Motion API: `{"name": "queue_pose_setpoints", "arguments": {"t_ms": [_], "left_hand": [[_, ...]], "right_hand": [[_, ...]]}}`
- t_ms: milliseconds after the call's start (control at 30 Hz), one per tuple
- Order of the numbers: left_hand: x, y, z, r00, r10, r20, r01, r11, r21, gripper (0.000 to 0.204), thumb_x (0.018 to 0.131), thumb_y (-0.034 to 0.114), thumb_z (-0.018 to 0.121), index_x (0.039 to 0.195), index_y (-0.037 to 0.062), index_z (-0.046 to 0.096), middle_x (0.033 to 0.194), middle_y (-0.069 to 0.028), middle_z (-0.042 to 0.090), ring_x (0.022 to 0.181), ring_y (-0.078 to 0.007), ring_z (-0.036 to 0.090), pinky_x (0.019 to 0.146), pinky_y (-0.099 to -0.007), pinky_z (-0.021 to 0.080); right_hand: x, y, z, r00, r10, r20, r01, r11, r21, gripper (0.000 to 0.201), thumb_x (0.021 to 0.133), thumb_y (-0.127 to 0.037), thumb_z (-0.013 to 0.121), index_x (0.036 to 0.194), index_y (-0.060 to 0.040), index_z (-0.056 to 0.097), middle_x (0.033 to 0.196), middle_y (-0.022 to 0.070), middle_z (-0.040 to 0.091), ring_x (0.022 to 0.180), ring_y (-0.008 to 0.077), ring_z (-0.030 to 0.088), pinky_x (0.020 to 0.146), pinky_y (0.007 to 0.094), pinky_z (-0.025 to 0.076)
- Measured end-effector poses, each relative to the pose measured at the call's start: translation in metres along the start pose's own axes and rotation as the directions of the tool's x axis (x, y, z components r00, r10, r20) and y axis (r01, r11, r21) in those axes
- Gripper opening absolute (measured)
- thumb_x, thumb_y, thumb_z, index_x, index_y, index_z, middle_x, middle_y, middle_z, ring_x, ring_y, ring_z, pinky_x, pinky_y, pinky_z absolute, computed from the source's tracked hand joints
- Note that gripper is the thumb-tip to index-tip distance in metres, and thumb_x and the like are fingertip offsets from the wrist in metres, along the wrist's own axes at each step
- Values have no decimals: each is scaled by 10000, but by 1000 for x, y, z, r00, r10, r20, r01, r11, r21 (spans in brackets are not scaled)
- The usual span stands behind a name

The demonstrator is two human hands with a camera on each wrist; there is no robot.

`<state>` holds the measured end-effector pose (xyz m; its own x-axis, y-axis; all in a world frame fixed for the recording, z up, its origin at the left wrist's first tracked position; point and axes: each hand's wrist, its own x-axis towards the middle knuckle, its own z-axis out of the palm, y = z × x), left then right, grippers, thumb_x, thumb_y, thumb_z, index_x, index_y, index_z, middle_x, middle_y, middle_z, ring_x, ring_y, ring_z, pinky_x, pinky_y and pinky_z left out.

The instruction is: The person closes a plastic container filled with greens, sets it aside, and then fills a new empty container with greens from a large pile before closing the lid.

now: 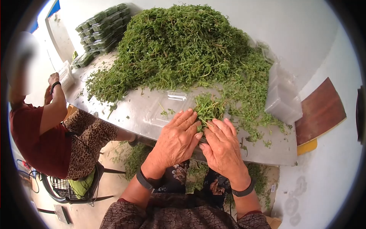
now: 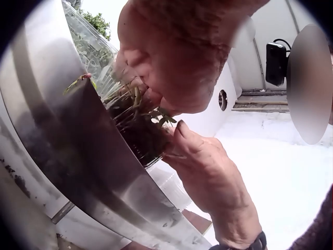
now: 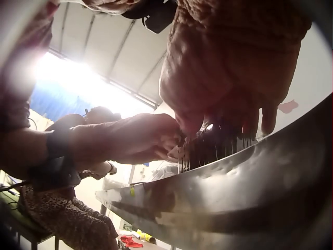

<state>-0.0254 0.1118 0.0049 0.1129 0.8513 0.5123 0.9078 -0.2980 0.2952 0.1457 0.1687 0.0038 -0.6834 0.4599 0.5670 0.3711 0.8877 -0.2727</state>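
At the front edge of the metal table, a bunch of leafy green stems [image 1: 209,106] lies under both hands. My left hand [image 1: 173,135] rests its extended fingers on the near left side of the bunch. From the right, my right hand [image 1: 223,150] lays nearly straight fingers on the stems, its thumb pointing toward the left thumb. Beneath the hands, a clear plastic tub [image 2: 151,162] holds greens, as the left wrist view shows; the hands hide most of it in the head view. Left of the bunch lies an open clear plastic lid [image 1: 154,117].
A large heap of greens [image 1: 183,45] covers the table's back. Filled clear packs [image 1: 103,28] stand stacked at back left, and nested empty tubs [image 1: 282,95] at right. Another person [image 1: 42,126] sits at left, hands at a stack of clear plastic [image 1: 66,78]. Cut greens litter the floor.
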Motion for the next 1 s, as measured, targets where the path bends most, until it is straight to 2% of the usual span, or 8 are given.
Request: {"name": "queue_pose_setpoints", "arguments": {"t_ms": [67,167,300,367,667,733,933,1000], "left_hand": [[2,0,1,997,38,-62,-38,999,-11,266,882,157,591,1012,-70,637,1117,-233,629,1203,-365,523,1073,-454,363],[1,2,2,997,23,-74,-23,1000,2,256,876,150,598,974,-84,629,1100,-229,636,1188,-360,533,1061,-452,382],[1,4,3,996,1,-84,0,1000,13,249,874,145,600,955,-89,623,1111,-233,629,1184,-364,534,1060,-451,384],[1,6,2,998,-43,-49,43,999,-11,243,876,128,580,1009,-68,635,1181,-216,613,1236,-351,504,1077,-462,371],[-4,2,11,992,-65,-104,56,995,-79,279,882,168,588,1007,-77,632,1167,-240,608,1242,-372,492,1084,-469,362],[-6,1,11,994,-71,-86,62,993,-104,292,874,157,604,1052,-75,608,1216,-239,580,1242,-385,487,1078,-473,369],[-9,5,16,978,-82,-190,44,980,-194,387,819,92,648,1173,-33,554,1339,-204,504,1268,-369,468,1073,-501,360],[-8,3,21,989,6,-149,-7,1000,-5,394,807,75,644,1181,-18,563,1339,-191,510,1271,-352,471,1089,-506,332]], "right_hand": [[-1,4,-7,998,-26,51,24,999,32,309,828,-156,654,1051,55,623,1168,200,594,1184,336,503,1065,515,324],[-1,10,-21,999,-32,-7,33,995,94,323,836,-152,650,1090,44,609,1216,192,576,1195,334,502,1064,512,326],[17,16,-39,997,-60,47,58,997,46,372,862,-151,629,1173,44,566,1283,193,538,1204,347,500,1065,503,332],[27,20,-39,994,-83,72,79,995,60,376,868,-153,622,1180,48,559,1276,204,543,1203,355,501,1069,496,333],[56,42,-5,949,-183,257,137,973,186,374,938,-243,526,1154,61,554,1213,247,578,1196,382,511,1078,481,330],[60,43,-3,939,-192,286,127,964,232,391,947,-264,505,1154,63,562,1212,245,581,1201,382,508,1081,485,323],[59,48,0,943,-123,309,30,957,290,427,975,-284,461,1187,71,567,1248,236,572,1216,366,505,1106,473,287],[59,50,-2,940,-99,327,-15,944,330,429,980,-287,454,1188,69,571,1262,233,566,1222,359,504,1114,468,277]]}}
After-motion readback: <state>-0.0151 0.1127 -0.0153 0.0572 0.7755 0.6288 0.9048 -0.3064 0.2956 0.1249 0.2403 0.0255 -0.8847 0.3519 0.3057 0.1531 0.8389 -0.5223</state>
